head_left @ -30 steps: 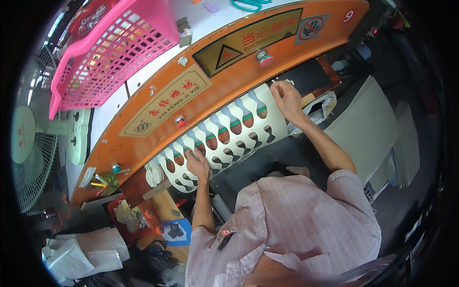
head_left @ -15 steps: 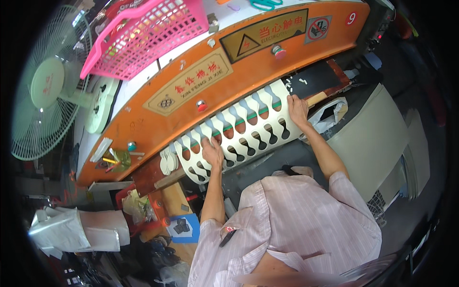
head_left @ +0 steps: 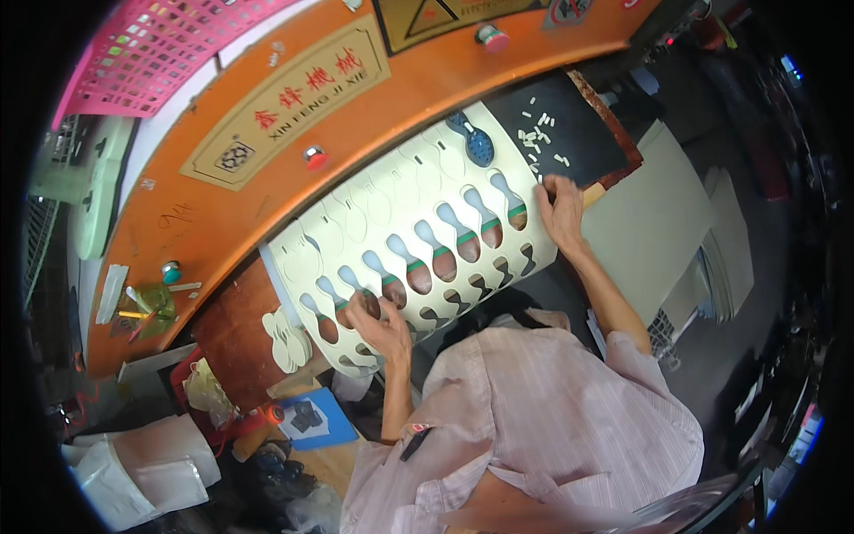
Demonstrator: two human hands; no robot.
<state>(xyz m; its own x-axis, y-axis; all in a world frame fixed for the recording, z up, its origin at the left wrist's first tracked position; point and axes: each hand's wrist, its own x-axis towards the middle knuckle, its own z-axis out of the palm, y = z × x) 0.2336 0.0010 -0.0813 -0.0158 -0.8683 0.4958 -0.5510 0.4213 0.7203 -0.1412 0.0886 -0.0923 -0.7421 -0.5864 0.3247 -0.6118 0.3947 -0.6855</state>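
Left hand [head_left: 381, 322] and right hand [head_left: 562, 209] press flat, fingers spread, on cream sheet [head_left: 418, 258]. About half punched; upper rows beside blue cutter die [head_left: 471, 140] remain uncut.

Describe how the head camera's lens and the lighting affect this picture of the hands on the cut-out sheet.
Head view: fisheye bending curves the orange machine front and cream cut-out sheet; a black rim rings the frame; light is even and bright on the sheet, where left hand and right hand rest sharp, while the lower left clutter falls dim.
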